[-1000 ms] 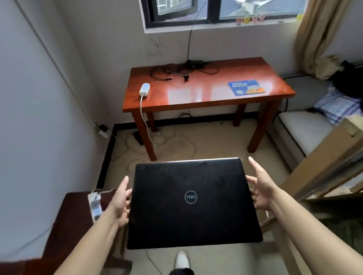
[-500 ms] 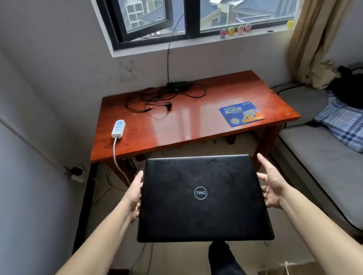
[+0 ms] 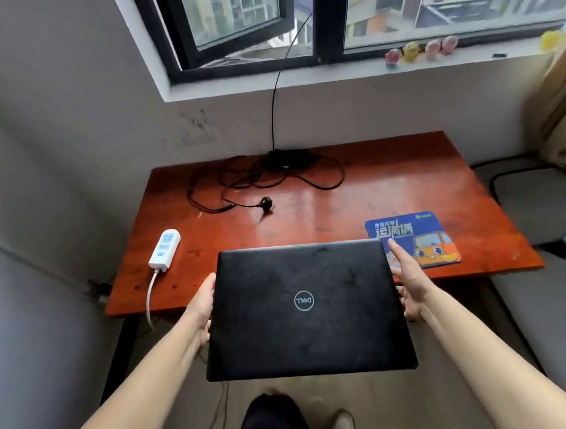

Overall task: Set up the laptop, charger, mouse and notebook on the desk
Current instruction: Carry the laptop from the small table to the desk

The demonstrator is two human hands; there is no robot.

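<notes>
On the desk [image 3: 373, 192], power strip [image 3: 164, 249] left, charger [image 3: 288, 157] at back, mouse pad [image 3: 419, 239] right; laptop [image 3: 307, 309] at its front edge.

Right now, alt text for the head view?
Left hand and right hand hold a closed black laptop by its sides above the near edge of the desk. Charger, white power strip and blue mouse pad lie on it.
</notes>
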